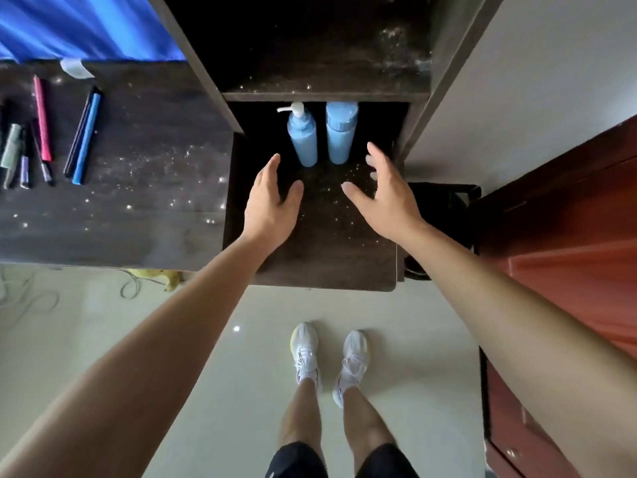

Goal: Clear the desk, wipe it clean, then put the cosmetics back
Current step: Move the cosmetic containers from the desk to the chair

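Two light-blue cosmetic bottles stand upright side by side at the back of the dark desk, under a shelf. The left one is a pump bottle with a white pump head; the right one is a capped bottle. My left hand hovers open just left and in front of the pump bottle. My right hand is open too, right of and in front of the capped bottle. Neither hand touches a bottle. White specks of dust lie scattered on the desk.
Several pens and slim cosmetic sticks lie on the dusty left surface. A dark shelf overhangs the bottles. A red-brown door stands at right, a black bin beside the desk, blue fabric at top left.
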`<state>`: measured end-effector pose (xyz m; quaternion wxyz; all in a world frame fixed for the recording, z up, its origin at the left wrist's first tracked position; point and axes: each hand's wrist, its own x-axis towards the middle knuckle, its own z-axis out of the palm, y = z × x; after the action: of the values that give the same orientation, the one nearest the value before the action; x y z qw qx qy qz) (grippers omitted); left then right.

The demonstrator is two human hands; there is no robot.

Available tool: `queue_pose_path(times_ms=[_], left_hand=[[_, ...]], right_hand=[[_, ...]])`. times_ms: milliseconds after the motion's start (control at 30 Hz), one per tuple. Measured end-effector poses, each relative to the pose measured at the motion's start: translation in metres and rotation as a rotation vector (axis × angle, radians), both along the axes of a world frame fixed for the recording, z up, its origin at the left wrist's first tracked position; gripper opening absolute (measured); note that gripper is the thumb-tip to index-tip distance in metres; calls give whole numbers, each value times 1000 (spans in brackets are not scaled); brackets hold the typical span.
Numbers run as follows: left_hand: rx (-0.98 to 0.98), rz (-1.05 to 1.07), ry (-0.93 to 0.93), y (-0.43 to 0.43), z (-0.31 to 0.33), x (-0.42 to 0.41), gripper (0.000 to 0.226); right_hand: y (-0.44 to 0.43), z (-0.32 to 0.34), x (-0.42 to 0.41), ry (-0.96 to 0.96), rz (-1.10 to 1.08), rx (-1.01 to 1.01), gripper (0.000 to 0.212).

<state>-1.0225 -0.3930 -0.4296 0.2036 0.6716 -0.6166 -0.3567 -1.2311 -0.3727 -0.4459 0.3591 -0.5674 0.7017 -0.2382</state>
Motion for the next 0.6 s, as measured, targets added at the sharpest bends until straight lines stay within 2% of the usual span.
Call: queue_pose_path(times_ms=[100,233,333,467,600], left_hand=[[-3,13,2,-36,-26,4,75],[34,29,81,-76,-42,0,87],[28,21,121,-97,-47,-5,91],[24,-33,156,-103,-49,-12,74],[-49,-30,190,-66,-39,-12,58]], right_hand=[[-38,-12,6,-45,-57,-3,93],[-76,-19,7,21,-65,-8,98],[-93,-22,7,7,-45,-10,91],[-96,-24,8,-26,-39,-42,67],[-59,-25,12,-60,-123,-91,68]])
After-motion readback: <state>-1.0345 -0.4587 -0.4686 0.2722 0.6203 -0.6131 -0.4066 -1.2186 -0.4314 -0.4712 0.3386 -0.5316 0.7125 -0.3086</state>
